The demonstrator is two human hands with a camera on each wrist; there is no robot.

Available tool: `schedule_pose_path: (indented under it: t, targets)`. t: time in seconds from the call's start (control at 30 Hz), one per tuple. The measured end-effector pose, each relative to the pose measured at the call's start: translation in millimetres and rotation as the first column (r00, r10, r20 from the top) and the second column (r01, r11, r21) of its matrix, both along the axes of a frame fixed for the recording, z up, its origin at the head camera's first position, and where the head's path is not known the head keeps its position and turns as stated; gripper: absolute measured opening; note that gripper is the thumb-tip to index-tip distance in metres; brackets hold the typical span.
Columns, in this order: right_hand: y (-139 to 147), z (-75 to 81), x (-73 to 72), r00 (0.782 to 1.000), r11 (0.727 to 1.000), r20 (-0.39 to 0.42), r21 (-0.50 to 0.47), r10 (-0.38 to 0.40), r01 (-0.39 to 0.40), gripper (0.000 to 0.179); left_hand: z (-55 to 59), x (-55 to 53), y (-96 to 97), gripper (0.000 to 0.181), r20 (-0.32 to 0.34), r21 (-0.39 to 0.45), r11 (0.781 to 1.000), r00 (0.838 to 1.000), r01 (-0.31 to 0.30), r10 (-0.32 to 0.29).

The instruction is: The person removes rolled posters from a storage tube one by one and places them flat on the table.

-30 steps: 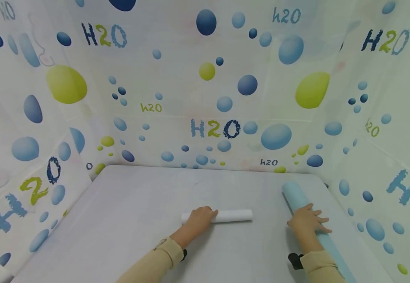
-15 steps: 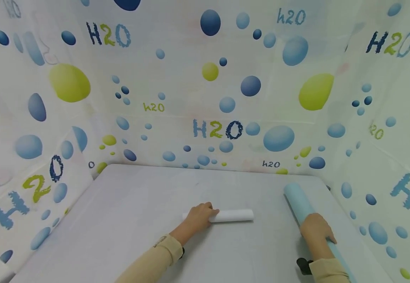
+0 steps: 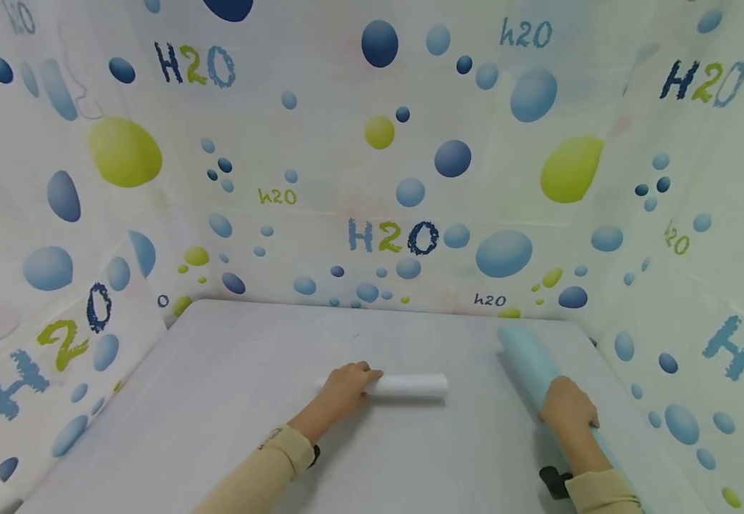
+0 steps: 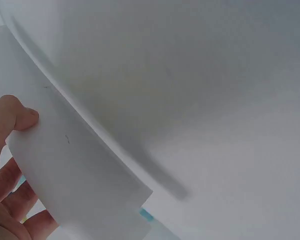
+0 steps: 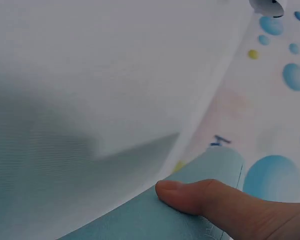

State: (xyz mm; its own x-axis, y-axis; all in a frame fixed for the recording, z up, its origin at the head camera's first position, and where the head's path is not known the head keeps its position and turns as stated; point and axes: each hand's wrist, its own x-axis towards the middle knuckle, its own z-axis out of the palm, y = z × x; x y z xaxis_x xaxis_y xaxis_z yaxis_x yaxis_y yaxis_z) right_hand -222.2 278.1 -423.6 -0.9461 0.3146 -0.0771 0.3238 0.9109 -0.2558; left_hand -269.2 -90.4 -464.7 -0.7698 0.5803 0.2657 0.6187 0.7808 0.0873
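Near the middle of the table, my left hand (image 3: 346, 389) grips a short white roll (image 3: 410, 386) by its left part. The left wrist view has the thumb (image 4: 26, 118) on top of the white roll (image 4: 75, 150), other fingers beneath; a shadow strip lies alongside. My right hand (image 3: 567, 407) holds a longer light-blue roll (image 3: 529, 357) that slants along the table's right side. In the right wrist view its thumb (image 5: 182, 195) presses on the light-blue roll (image 5: 140, 215); the other fingers are hidden. Shadows beside both rolls suggest they are off the surface.
The white table (image 3: 230, 407) fills the lower view. Behind it and at both sides hangs a white curtain (image 3: 320, 143) with blue and green drops and "H2O" print. A white curled end (image 5: 267, 7) shows at the right wrist view's top corner.
My right hand, spread over the light-blue roll at first, now wraps round it. The light-blue roll's far end has shifted left and up; the white roll has moved slightly left with my left hand.
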Motion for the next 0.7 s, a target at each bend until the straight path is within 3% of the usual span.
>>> schedule_pose_path:
  t: [0.13, 0.23, 0.33, 0.47, 0.53, 0.6, 0.7]
  targets:
    - [-12.1, 17.2, -0.1, 0.992, 0.993, -0.072, 0.065, 0.106, -0.101, 0.07, 11.2, -2.2, -26.3, 0.043, -0.009, 0.047, 0.999, 1.0, -0.024, 0.024]
    - [-19.7, 26.6, 0.8, 0.965, 0.968, -0.139, 0.145, 0.223, -0.203, 0.079, 17.7, -2.3, -48.5, 0.044, -0.028, 0.07, 0.997, 0.999, -0.039, 0.041]
    - [-24.7, 30.5, -0.1, 0.901, 0.917, -0.223, 0.238, 0.373, -0.321, 0.087, 22.4, -0.8, -70.2, 0.045, -0.051, 0.093, 0.995, 0.997, -0.047, 0.052]
    - [-26.8, 30.4, -4.6, 0.772, 0.813, -0.292, 0.358, 0.565, -0.459, 0.088, 27.7, 4.8, -95.6, 0.046, -0.062, 0.111, 0.991, 0.995, -0.07, 0.078]
    - [-26.4, 28.4, -7.3, 0.722, 0.769, -0.297, 0.389, 0.625, -0.506, 0.089, 31.1, 8.5, -105.6, 0.046, -0.062, 0.115, 0.99, 0.994, -0.08, 0.087]
    - [-25.5, 25.9, -9.8, 0.686, 0.739, -0.299, 0.406, 0.664, -0.538, 0.089, 35.7, 12.3, -113.2, 0.047, -0.07, 0.124, 0.989, 0.994, -0.079, 0.088]
    - [-24.3, 21.5, -13.1, 0.653, 0.719, -0.314, 0.413, 0.689, -0.559, 0.09, 44.8, 18.4, -120.9, 0.048, -0.101, 0.146, 0.987, 0.992, -0.064, 0.079]
